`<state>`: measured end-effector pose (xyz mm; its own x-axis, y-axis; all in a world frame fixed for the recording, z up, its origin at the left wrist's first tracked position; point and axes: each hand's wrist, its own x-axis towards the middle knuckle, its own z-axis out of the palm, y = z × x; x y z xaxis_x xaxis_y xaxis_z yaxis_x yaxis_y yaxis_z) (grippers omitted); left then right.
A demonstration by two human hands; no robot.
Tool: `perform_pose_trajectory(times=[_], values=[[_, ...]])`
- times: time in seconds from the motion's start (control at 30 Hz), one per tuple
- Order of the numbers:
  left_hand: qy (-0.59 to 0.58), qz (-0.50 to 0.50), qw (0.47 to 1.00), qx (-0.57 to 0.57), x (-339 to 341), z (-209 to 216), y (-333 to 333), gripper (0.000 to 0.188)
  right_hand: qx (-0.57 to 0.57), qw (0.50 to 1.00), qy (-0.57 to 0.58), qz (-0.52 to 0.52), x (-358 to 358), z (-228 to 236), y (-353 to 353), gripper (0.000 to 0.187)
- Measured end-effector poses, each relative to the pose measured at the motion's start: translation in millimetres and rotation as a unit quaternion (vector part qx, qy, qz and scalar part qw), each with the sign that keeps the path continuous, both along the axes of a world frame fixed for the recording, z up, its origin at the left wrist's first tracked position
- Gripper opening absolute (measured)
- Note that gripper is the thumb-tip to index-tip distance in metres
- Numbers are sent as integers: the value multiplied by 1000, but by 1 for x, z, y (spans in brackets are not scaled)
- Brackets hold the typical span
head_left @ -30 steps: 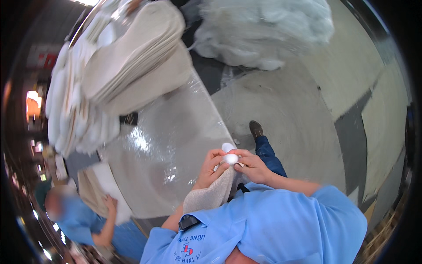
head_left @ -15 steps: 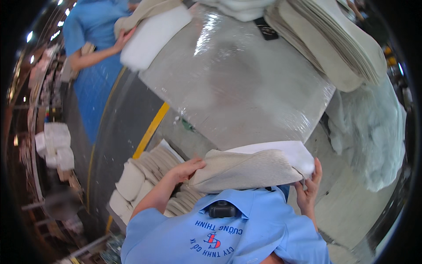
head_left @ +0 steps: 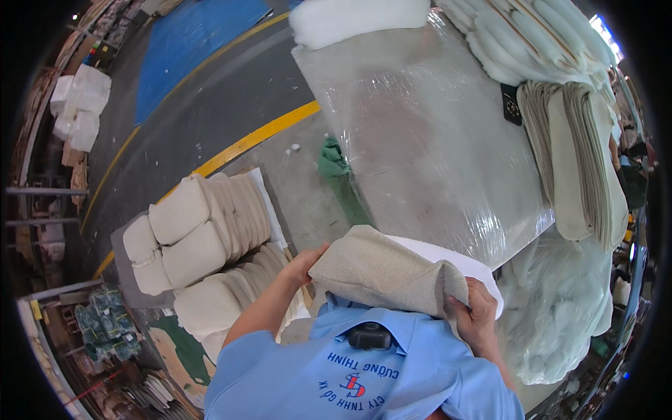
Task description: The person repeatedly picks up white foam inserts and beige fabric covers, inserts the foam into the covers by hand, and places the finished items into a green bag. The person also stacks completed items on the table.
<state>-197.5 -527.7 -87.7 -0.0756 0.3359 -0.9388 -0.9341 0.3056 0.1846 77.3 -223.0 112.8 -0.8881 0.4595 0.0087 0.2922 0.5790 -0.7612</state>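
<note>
Close to my chest I hold a beige fabric cover [head_left: 385,274] with a white foam or wadding pad [head_left: 451,255] partly inside it. The pad's white edge shows along the far side and at the right end. My left hand [head_left: 306,266] is closed on the cover's left corner. At the right end, my right hand [head_left: 478,308] pinches the folded open edge of the fabric, fingers curled, beside the bare white pad. How far the pad reaches inside the cover is hidden.
Ahead stands a plastic-wrapped table [head_left: 434,140] bearing a white pad [head_left: 360,22], a dark phone-like object [head_left: 511,105], stacked beige covers [head_left: 577,161] and white padding [head_left: 525,38]. Filled beige cushions [head_left: 203,224] are stacked at left. A clear plastic bag [head_left: 560,301] hangs at right.
My view has swung left, bringing the cushion stack fully in. My right hand has shifted from the pad's outer end onto the cover's edge. The co-worker at the far left is out of view.
</note>
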Motion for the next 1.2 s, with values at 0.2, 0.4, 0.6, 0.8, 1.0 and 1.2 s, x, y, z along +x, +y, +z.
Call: perform_pose_trajectory(times=[0.2,0.4,0.6,0.8,1.0,1.2], values=[[159,6,987,26,12,22,-21,47,-19,1000,18,15,-3,-20,8,24],[204,-68,976,12,10,69,-40,48,-4,996,69,-54,7,-26,5,22],[321,-404,855,-40,-21,63,-33,51,6,987,140,-74,21,-27,4,23],[436,-480,741,171,-30,133,141,54,55,964,190,-176,47,10,3,30],[64,-534,813,222,34,53,273,36,-30,882,175,-437,131,-49,-25,33],[300,-613,568,459,100,117,322,32,-311,809,186,-463,118,-95,-72,35]])
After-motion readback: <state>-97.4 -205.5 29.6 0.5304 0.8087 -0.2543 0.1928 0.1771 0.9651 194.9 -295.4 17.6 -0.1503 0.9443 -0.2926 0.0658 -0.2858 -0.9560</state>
